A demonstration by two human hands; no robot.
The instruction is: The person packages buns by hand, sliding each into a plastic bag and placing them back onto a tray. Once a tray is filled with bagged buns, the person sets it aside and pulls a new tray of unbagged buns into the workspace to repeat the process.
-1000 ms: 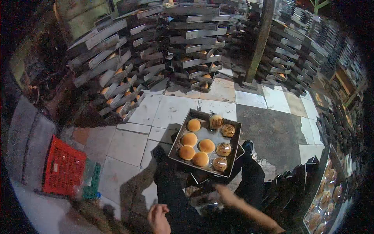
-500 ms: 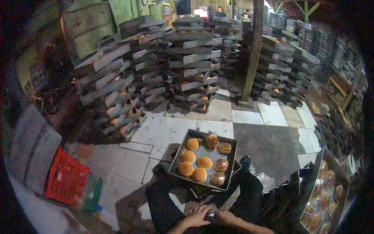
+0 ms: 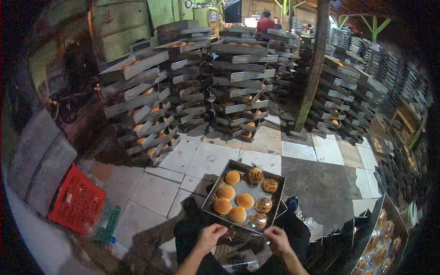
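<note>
A square metal baking pan [image 3: 208,210] in front of my knees holds plain round buns [image 3: 244,200] on its left side and dark-streaked buns [image 3: 263,205] on its right, some in clear plastic wrap. My left hand [image 3: 212,236] is at the pan's near edge with thumb and fingers pinched. At the near right corner, my right hand [image 3: 277,239] is pinched too. What either hand holds is too small or see-through to make out. Below and between them lies a shiny clear plastic packet [image 3: 241,266].
Tall stacks of metal pans [image 3: 243,59] with buns stand ahead, beside a wooden post [image 3: 313,68]. A red crate [image 3: 78,199] and green crate [image 3: 107,222] are at left. At right, another pan [image 3: 399,201] holds wrapped buns. A person in red [image 3: 266,23] is far back.
My hands have moved from close together low over my lap up to the pan's near edge and apart. The view has tilted up slightly. The buns keep their places.
</note>
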